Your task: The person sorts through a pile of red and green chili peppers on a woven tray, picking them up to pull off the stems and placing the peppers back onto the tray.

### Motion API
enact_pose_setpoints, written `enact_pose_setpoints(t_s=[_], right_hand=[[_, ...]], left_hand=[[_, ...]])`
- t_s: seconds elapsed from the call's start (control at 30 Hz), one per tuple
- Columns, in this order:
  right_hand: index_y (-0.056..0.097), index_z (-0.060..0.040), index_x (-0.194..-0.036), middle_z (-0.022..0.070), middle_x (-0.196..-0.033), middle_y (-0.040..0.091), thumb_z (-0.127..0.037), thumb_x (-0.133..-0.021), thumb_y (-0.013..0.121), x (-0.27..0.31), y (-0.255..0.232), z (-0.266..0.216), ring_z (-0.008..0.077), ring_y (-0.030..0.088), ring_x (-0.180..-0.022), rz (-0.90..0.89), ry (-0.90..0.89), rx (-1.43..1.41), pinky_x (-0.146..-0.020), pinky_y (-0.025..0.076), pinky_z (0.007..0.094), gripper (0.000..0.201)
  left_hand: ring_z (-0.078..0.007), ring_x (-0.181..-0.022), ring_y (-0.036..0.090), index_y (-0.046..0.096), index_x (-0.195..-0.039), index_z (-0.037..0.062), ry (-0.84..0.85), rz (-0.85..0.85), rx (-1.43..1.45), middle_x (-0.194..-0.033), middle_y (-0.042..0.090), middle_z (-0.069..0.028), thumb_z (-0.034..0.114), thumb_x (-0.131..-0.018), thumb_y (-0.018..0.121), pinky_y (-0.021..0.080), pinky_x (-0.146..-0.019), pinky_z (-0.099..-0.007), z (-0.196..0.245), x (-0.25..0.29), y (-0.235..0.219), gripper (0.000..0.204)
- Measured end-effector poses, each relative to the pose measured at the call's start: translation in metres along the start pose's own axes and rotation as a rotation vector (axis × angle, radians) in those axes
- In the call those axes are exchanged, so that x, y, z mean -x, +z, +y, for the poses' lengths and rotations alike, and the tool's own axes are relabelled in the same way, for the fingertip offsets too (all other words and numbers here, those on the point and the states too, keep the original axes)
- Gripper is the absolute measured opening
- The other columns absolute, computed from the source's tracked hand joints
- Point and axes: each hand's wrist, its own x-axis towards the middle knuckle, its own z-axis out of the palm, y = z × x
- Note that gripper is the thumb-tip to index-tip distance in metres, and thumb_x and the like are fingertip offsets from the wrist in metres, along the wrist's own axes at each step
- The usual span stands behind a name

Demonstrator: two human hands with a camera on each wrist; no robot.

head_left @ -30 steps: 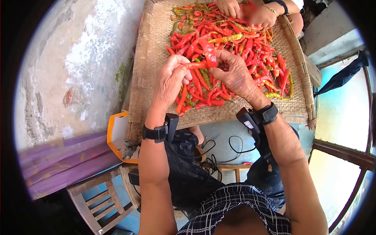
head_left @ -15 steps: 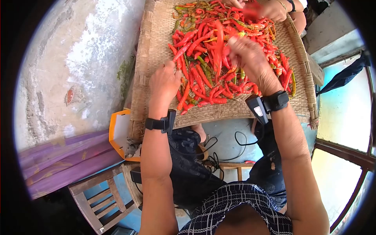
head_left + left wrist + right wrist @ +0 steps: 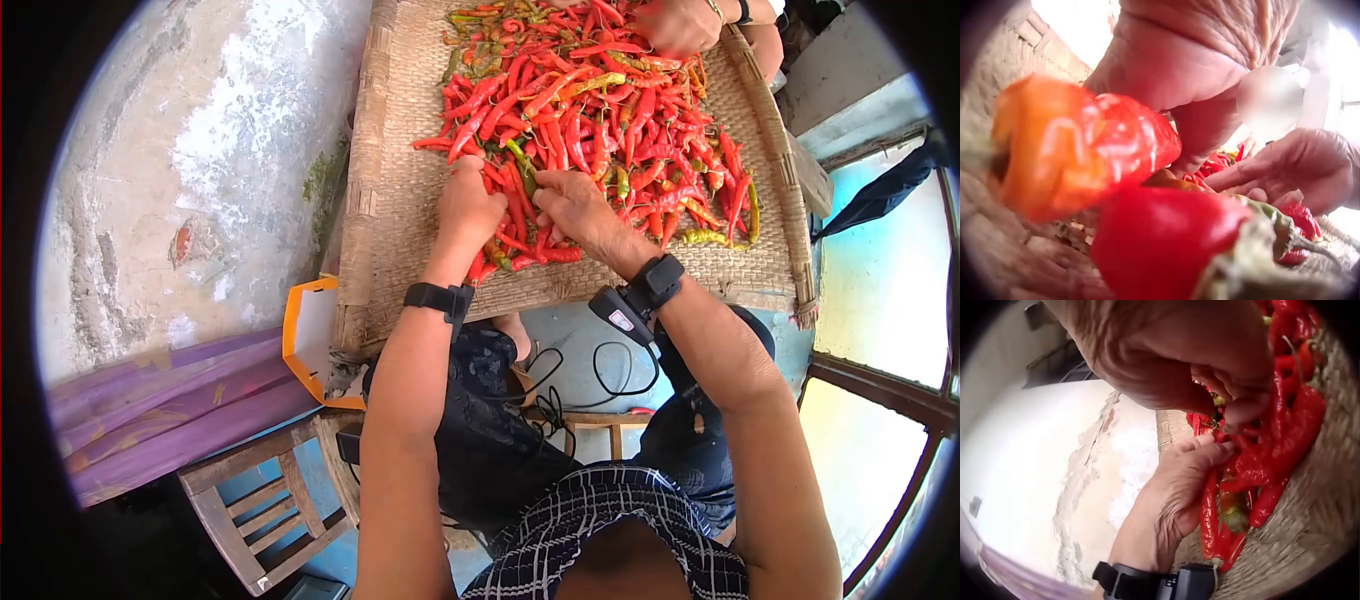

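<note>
Over the near left of the pile of chili peppers (image 3: 600, 130), the left hand (image 3: 470, 212) bends its thumb and fingers at a red chili pepper (image 3: 1235, 442). That pepper is mostly covered by both hands. The right hand (image 3: 588, 218) faces it from the right, thumb and fingers drawn close together at the left fingertips in the right wrist view. Whether the right fingers pinch anything I cannot tell. A green chili pepper (image 3: 528, 180) lies between the hands. In the left wrist view, an orange-red chili pepper (image 3: 1079, 150) and a red one (image 3: 1160, 237) fill the front.
The peppers lie on a woven bamboo mat (image 3: 385, 230) with a raised edge. At the far right another person's hand (image 3: 682, 25) works in the pile. A plastered wall (image 3: 220, 130) runs along the left. A wooden chair (image 3: 255, 510) and an orange-edged box (image 3: 312, 340) stand below.
The red pepper held between the hands a second ago is gone from them. The right hand swung out over the pile, then came back; the left moved down and right into the near peppers.
</note>
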Motion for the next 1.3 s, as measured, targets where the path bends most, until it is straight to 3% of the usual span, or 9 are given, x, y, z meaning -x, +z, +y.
enact_pose_setpoints(t_s=[0.03, 0.23, 0.37, 0.47, 0.67, 0.9, 1.07, 1.23, 1.3], right_hand=[[0.049, 0.0090, -0.124, 0.0081, -0.074, 0.061, -0.010, -0.090, 0.052, 0.000, 0.001, 0.000, 0.0123, 0.056, -0.053, -0.035, 0.147, -0.212, -0.045, 0.046, 0.0224, 0.039], [0.057, 0.0062, -0.114, 0.0073, -0.070, 0.060, -0.012, -0.089, 0.054, -0.006, 0.007, 0.005, 0.0109, 0.055, -0.054, 0.006, 0.209, -0.498, -0.041, 0.042, 0.0226, 0.031], [0.059, 0.0041, -0.106, 0.0040, -0.071, 0.059, -0.015, -0.088, 0.059, -0.012, 0.005, 0.002, 0.0096, 0.054, -0.055, -0.097, 0.224, -0.485, -0.042, 0.042, 0.0218, 0.026], [0.059, 0.0027, -0.097, 0.0020, -0.074, 0.058, -0.013, -0.085, 0.065, -0.003, 0.001, -0.024, 0.0071, 0.052, -0.059, -0.066, 0.144, -0.385, -0.047, 0.043, 0.0207, 0.020], [0.055, -0.0060, -0.103, -0.0025, -0.083, 0.059, 0.006, -0.078, 0.063, -0.006, -0.007, -0.040, 0.0048, 0.054, -0.073, 0.048, -0.407, -0.294, -0.065, 0.045, 0.0206, 0.029], [0.055, -0.0031, -0.107, 0.0026, -0.093, 0.065, 0.007, -0.079, 0.059, 0.004, -0.020, -0.052, 0.0081, 0.060, -0.081, -0.047, -0.132, -0.516, -0.071, 0.048, 0.0227, 0.029], [0.060, -0.0025, -0.102, -0.0024, -0.078, 0.059, -0.005, -0.083, 0.062, 0.003, -0.014, -0.041, 0.0040, 0.048, -0.058, -0.044, -0.164, -0.373, -0.050, 0.039, 0.0208, 0.020], [0.061, -0.0044, -0.096, -0.0030, -0.076, 0.060, -0.010, -0.085, 0.066, 0.008, -0.010, -0.040, 0.0037, 0.051, -0.056, -0.106, -0.108, -0.252, -0.050, 0.043, 0.0177, 0.013], [0.063, -0.0021, -0.100, -0.0016, -0.071, 0.058, -0.012, -0.086, 0.064, 0.011, -0.007, -0.040, 0.0040, 0.050, -0.055, -0.100, -0.129, -0.282, -0.048, 0.042, 0.0198, 0.017]], left_hand=[[-0.0242, -0.098, 0.060, 0.044, -0.120, -0.0015, -0.065, -0.045, 0.194, -0.108, 0.058, -0.0208, 0.006, -0.075, 0.067, 0.048, -0.085, -0.0344, -0.005, -0.004, 0.002, 0.051], [-0.0176, -0.091, 0.058, 0.044, -0.118, -0.0008, -0.142, -0.053, 0.807, -0.099, 0.058, -0.0111, -0.004, -0.080, 0.057, 0.048, -0.080, -0.0295, 0.017, 0.011, 0.006, 0.040], [-0.0141, -0.089, 0.057, 0.044, -0.118, 0.0006, -0.051, -0.141, 0.837, -0.098, 0.058, -0.0081, -0.007, -0.083, 0.052, 0.047, -0.080, -0.0261, 0.023, 0.011, -0.003, 0.037], [-0.0083, -0.085, 0.053, 0.047, -0.117, 0.0043, 0.255, -0.093, 0.698, -0.092, 0.055, -0.0019, -0.008, -0.086, 0.050, 0.044, -0.078, -0.0219, 0.028, 0.011, -0.014, 0.034], [-0.0092, -0.085, 0.054, 0.050, -0.113, 0.0037, 0.312, 0.033, 0.839, -0.096, 0.056, -0.0025, -0.006, -0.085, 0.053, 0.046, -0.079, -0.0250, 0.036, 0.013, -0.045, 0.029], [-0.0085, -0.087, 0.054, 0.053, -0.113, 0.0053, 0.160, 0.054, 0.689, -0.095, 0.058, -0.0018, 0.004, -0.090, 0.052, 0.045, -0.077, -0.0245, 0.019, 0.008, -0.043, 0.023], [-0.0111, -0.081, 0.055, 0.058, -0.102, -0.0003, 0.270, -0.018, 0.834, -0.088, 0.060, -0.0048, 0.027, -0.089, 0.060, 0.046, -0.075, -0.0274, 0.038, 0.015, -0.035, 0.030], [-0.0108, -0.075, 0.055, 0.061, -0.094, -0.0001, 0.333, -0.049, 0.725, -0.081, 0.062, -0.0050, 0.028, -0.087, 0.063, 0.046, -0.069, -0.0298, 0.030, 0.012, -0.023, 0.029], [-0.0059, -0.083, 0.052, 0.060, -0.107, 0.0015, 0.280, -0.094, 0.701, -0.092, 0.060, 0.0012, 0.020, -0.091, 0.060, 0.044, -0.074, -0.0226, 0.027, 0.012, -0.026, 0.024]])
